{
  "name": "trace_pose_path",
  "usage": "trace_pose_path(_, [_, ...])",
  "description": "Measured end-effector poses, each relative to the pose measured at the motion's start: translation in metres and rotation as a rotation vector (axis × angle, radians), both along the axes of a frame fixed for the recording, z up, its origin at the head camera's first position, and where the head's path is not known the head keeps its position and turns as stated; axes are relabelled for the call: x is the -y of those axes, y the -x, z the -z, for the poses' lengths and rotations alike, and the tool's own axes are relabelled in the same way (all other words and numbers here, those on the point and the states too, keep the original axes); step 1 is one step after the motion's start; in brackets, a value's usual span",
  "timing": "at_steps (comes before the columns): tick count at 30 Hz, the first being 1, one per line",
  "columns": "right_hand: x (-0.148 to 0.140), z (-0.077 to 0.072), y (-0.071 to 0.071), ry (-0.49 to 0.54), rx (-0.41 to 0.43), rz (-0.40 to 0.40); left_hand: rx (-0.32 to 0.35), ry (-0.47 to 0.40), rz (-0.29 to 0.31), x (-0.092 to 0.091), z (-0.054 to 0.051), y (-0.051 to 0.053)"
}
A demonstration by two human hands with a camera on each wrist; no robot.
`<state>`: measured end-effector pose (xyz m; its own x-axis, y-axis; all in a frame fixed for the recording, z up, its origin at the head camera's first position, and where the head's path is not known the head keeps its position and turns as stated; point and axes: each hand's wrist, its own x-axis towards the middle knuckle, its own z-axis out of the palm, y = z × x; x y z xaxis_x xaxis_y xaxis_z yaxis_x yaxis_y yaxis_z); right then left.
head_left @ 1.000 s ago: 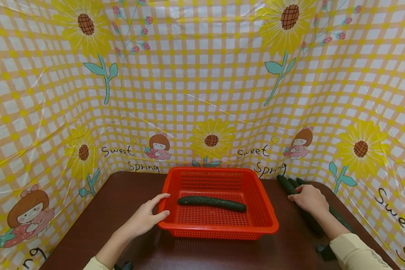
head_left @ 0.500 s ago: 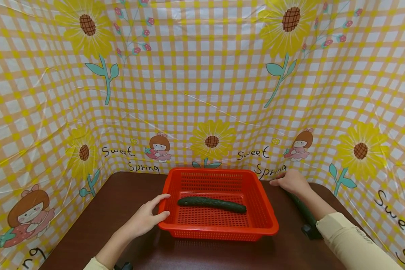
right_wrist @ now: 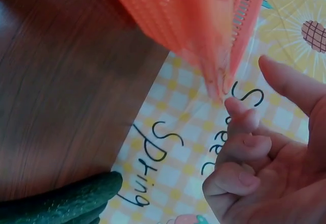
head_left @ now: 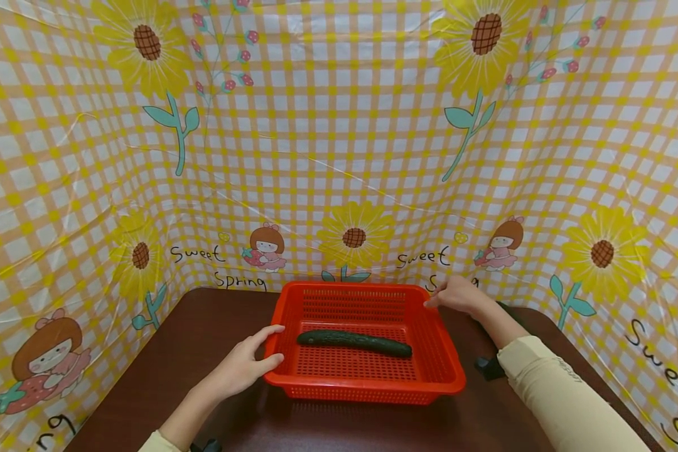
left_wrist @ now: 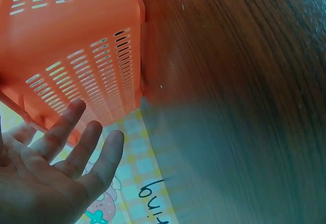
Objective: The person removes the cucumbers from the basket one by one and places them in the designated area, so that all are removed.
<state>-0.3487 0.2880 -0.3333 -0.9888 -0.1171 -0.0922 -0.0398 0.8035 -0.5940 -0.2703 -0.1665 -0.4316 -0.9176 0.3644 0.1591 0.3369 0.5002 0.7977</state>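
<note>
A red plastic basket [head_left: 367, 384] with slotted walls stands on the dark table. One cucumber [head_left: 354, 343] lies across its floor. My left hand [head_left: 244, 361] rests on the basket's left rim; in the left wrist view its fingers [left_wrist: 104, 163] are spread and relaxed beside the wall. At the back right corner is my right hand [head_left: 457, 295], its index fingertip at or very near the rim. The right wrist view shows that hand's thumb out, its other fingers loosely bent, nothing held. More cucumbers [right_wrist: 66, 201] lie right of the basket, largely hidden by my right forearm in the head view.
A checked, flower-printed cloth [head_left: 350, 150] rises behind the table and on both sides. The brown wooden tabletop [head_left: 203, 333] reaches left and in front of the basket. Dark wrist mounts [head_left: 488, 368] sit under both forearms.
My right hand has left the cucumbers on the right, moving back and then left to the basket's back right corner. The left hand, basket and cucumber inside it look unmoved.
</note>
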Motion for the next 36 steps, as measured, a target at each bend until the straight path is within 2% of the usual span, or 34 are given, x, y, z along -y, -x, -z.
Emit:
trace_pose_path(6, [0.014,-0.001,0.008,0.062,0.106,-0.015,-0.001,-0.004,-0.006,0.000,-0.001,-0.001])
trace_pose_path(12, [0.027,0.001,0.014,0.086,0.139,-0.078,0.003,-0.002,-0.009,0.000,0.001,-0.001])
trace_pose_path(20, [0.045,0.003,0.022,0.090,0.208,-0.113,-0.002,0.015,-0.019,0.001,0.001,0.000])
trace_pose_path(27, [0.060,0.012,0.027,0.125,0.260,-0.142,0.006,0.015,0.002,0.000,0.000,-0.001])
trace_pose_path(36, [0.071,0.029,0.033,0.156,0.310,-0.177,0.005,0.019,-0.007,-0.001,0.001,0.000])
